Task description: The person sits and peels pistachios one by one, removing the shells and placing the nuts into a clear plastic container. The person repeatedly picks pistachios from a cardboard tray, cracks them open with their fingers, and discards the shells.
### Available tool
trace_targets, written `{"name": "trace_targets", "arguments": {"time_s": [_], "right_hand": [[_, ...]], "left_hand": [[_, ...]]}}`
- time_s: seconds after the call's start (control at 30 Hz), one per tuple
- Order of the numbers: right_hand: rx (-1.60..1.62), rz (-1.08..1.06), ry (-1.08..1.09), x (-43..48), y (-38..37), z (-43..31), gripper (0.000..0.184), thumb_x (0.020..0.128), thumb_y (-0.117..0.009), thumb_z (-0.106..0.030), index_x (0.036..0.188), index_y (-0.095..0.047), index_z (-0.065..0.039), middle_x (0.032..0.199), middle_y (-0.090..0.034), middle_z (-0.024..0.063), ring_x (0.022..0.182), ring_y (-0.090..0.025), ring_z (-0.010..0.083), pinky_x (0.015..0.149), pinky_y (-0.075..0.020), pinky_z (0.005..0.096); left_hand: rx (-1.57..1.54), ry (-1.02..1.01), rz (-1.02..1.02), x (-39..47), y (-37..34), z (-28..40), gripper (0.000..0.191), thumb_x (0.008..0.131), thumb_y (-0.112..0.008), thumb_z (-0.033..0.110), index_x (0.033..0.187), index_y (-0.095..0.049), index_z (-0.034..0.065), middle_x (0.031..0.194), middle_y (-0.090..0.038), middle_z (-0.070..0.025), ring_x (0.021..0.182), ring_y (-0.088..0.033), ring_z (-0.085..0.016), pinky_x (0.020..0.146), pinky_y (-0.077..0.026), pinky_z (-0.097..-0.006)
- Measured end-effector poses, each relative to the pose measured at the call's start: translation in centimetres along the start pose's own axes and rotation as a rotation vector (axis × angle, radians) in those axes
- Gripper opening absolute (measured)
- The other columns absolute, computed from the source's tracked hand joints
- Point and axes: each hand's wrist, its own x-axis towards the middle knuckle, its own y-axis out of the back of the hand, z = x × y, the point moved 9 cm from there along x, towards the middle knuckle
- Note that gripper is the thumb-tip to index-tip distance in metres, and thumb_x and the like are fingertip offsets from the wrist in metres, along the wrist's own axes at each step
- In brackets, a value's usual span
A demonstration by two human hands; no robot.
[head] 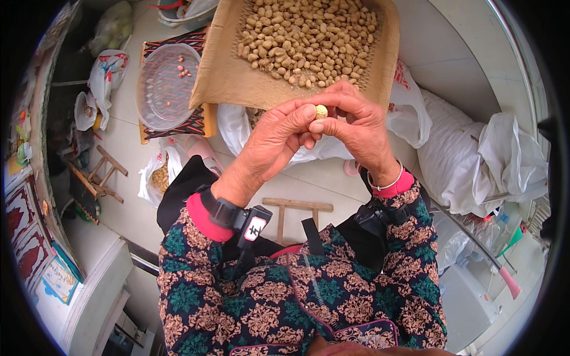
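Between the thumbs and fingers of both my hands is one unshelled peanut (pixel 320 111), pale tan and rounded. My left hand (pixel 277 133) pinches it from the left side, and my right hand (pixel 359 119) grips it from the right; the fingers behind it are partly hidden. Just beyond my hands lies a brown tray (pixel 218 75) bearing a large heap of unshelled peanuts (pixel 307 38). To its left, a clear round plastic container (pixel 162 104) holds several shelled pink peanut kernels (pixel 181 70).
The container rests on a stool with a woven strap seat (pixel 196 40). Below the tray is a white plastic bag (pixel 234 127). Another bag of peanuts (pixel 160 173) sits on the floor at left, near a wooden folding stool (pixel 107 169). Large white sacks (pixel 454 151) stand at right.
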Motion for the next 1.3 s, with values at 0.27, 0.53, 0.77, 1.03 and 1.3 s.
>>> {"name": "trace_targets", "arguments": {"time_s": [0.27,0.53,0.77,1.03,1.3], "right_hand": [[-0.005,-0.033,-0.148,-0.6,-0.5,1.4,0.023,0.08,-0.069,-0.01,0.102,-0.069,-0.001,0.089,-0.054,0.0028,0.081,-0.051,0.0116,0.07,-0.0424,0.0235],[0.013,0.105,-0.22,-1.2,0.3,2.5,0.015,0.088,-0.063,-0.011,0.094,-0.065,0.002,0.084,-0.058,0.0027,0.078,-0.053,0.0106,0.069,-0.0412,0.0226],[0.149,0.098,-0.343,-1.0,-1.1,4.3,0.018,0.091,-0.059,-0.017,0.088,-0.064,0.0,0.068,-0.057,0.0003,0.054,-0.05,0.0071,0.047,-0.0353,0.0189],[0.033,-0.053,-0.325,-0.2,-1.7,3.7,0.019,0.09,-0.059,-0.015,0.099,-0.066,0.001,0.071,-0.059,-0.0009,0.063,-0.052,0.0049,0.054,-0.0378,0.0181],[0.111,-0.199,-0.309,-1.4,-2.1,2.6,0.016,0.09,-0.062,-0.013,0.093,-0.067,0.001,0.078,-0.065,0.0027,0.069,-0.058,0.0083,0.064,-0.0467,0.0231]], "left_hand": [[0.083,0.042,-0.001,0.0,0.8,-0.9,0.033,0.095,-0.057,0.029,0.112,-0.06,0.0009,0.086,-0.06,0.0011,0.073,-0.055,-0.006,0.062,-0.045,-0.0185],[0.026,-0.013,0.04,-0.4,1.0,-0.6,0.045,0.09,-0.064,0.033,0.12,-0.05,0.0029,0.089,-0.06,-0.0019,0.076,-0.058,-0.011,0.062,-0.046,-0.0207],[0.164,-0.032,-0.002,-0.8,-0.2,-0.4,0.06,0.085,-0.07,0.026,0.136,-0.044,0.0037,0.085,-0.058,-0.0005,0.071,-0.054,-0.008,0.057,-0.045,-0.0202],[0.095,-0.009,0.025,-0.8,0.2,-0.3,0.052,0.089,-0.064,0.036,0.131,-0.051,0.0073,0.085,-0.058,0.0005,0.071,-0.056,-0.007,0.054,-0.043,-0.0177],[0.166,0.17,0.14,-0.6,1.5,-1.9,0.032,0.094,-0.056,0.037,0.102,-0.052,0.0068,0.076,-0.058,-0.0026,0.06,-0.054,-0.008,0.044,-0.038,-0.0177]]}}
